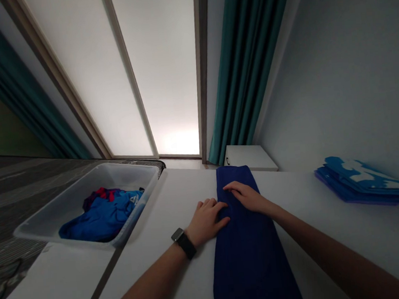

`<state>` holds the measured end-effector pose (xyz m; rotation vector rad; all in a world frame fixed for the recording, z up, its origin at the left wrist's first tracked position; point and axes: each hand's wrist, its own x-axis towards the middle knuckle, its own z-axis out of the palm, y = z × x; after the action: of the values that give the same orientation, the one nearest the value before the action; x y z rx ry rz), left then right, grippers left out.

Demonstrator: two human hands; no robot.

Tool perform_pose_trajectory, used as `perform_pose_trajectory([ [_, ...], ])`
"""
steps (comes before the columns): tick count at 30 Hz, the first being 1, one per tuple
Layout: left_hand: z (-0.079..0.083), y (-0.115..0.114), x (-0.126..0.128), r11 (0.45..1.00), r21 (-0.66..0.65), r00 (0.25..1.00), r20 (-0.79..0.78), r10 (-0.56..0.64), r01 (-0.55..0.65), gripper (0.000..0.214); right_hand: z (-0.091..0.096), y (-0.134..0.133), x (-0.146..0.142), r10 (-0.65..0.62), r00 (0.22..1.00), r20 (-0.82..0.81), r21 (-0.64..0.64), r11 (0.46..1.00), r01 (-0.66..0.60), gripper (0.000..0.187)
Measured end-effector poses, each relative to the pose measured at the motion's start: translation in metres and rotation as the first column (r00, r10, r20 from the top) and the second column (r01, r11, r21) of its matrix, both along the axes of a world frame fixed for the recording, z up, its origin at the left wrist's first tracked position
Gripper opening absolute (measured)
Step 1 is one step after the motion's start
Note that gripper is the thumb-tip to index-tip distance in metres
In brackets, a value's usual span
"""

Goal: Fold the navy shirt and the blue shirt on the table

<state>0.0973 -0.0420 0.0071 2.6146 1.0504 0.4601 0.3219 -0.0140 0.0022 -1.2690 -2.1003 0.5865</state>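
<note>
A dark blue cloth lies folded into a long strip on the white table, running away from me. My left hand rests flat at the strip's left edge, fingers stretched out and touching the fabric; a dark watch sits on that wrist. My right hand lies palm down on top of the strip near its far end, fingers extended. Neither hand grips anything.
A translucent plastic bin at the left holds crumpled blue and red clothes. A stack of folded blue and white cloths sits at the right by the wall. A small white cabinet, teal curtains and a window stand beyond.
</note>
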Motion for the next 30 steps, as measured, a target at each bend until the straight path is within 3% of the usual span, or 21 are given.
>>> perform_pose_trajectory([
  [3,0.0,0.0,0.0,1.0,-0.011,1.0,0.017,-0.022,0.023,0.033,0.009,0.019,-0.005,0.074,0.973,0.218,0.151,0.983,-0.108,0.044],
  [8,-0.001,0.004,0.001,0.983,-0.181,0.981,0.196,0.003,0.033,0.024,0.009,0.035,-0.015,0.071,0.887,0.457,0.076,0.99,-0.119,0.05],
  [12,-0.002,0.005,0.005,0.934,-0.354,0.926,0.367,0.086,0.054,0.022,-0.002,0.034,-0.018,0.003,0.898,0.44,0.098,0.994,-0.051,0.044],
  [15,-0.003,0.004,0.007,0.903,-0.43,0.898,0.407,0.169,0.025,0.024,-0.008,0.032,-0.019,-0.021,0.913,0.407,0.12,0.992,-0.031,0.04],
  [22,-0.007,0.006,0.006,0.868,-0.496,0.891,0.39,0.234,-0.011,0.036,-0.005,0.033,-0.02,-0.029,0.902,0.431,0.105,0.994,-0.018,0.037],
  [30,-0.004,0.009,0.009,0.88,-0.458,0.931,0.25,0.266,-0.129,0.035,0.008,0.042,-0.024,-0.008,0.849,0.529,0.05,0.998,-0.022,0.027],
])
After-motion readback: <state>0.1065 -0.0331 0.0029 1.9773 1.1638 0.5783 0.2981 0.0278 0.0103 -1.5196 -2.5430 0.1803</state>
